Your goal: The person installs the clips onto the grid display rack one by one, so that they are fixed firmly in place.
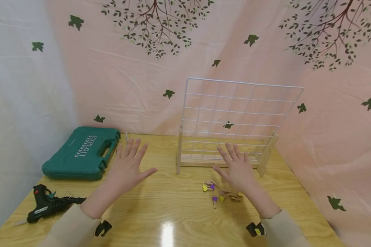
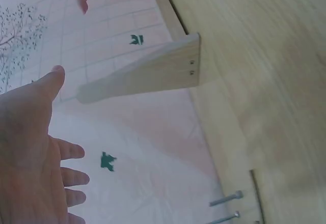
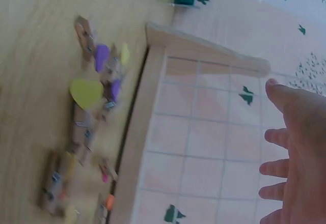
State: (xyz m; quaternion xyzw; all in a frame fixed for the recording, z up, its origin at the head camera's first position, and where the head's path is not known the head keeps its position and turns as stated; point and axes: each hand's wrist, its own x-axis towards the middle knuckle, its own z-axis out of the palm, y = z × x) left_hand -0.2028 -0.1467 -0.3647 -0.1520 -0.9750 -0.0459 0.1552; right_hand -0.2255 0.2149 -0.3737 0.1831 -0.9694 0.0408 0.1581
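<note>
Both hands are held up over the table with fingers spread, and neither holds anything. My left hand is over the left-middle part, just right of a green tool case. My right hand is in front of a white wire grid that stands in a wooden base. Below and left of that hand lie several small wooden clothespins with yellow and purple hearts; some are partly hidden by it in the head view. The left wrist view shows the left thumb and fingers apart from the stand's wooden side piece.
A black hot glue gun lies at the table's left, in front of the case. Metal bolts show near the table's back edge. Printed cloth hangs behind and along the sides. The wooden table reflects a bright light in front.
</note>
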